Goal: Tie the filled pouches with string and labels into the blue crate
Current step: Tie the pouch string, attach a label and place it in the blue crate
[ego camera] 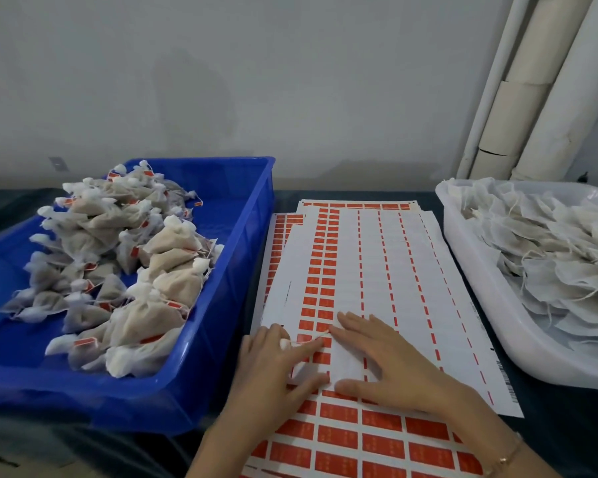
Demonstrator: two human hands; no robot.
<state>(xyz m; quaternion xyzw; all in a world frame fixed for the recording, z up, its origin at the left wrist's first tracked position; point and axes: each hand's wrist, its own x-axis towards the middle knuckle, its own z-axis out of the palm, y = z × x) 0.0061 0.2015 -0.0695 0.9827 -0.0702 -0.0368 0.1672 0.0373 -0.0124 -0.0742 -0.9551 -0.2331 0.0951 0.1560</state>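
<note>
Head view: label print blurred, unreadable. Left hand curls on a white piece, mostly hidden; right hand flat on label sheets. Tied pouches piled in blue crate, left. White tub cut off right. Dark table, grey wall.

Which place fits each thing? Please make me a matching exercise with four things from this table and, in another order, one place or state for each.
Things:
1. crate
2. label sheets
3. tub
4. right hand

Places or states:
a. fingers straight, over the sheets
b. at the right, with untied pouches
c. at the left, with tied pouches
d. in the middle, between the two containers

Pairs: 1-c; 2-d; 3-b; 4-a
</note>
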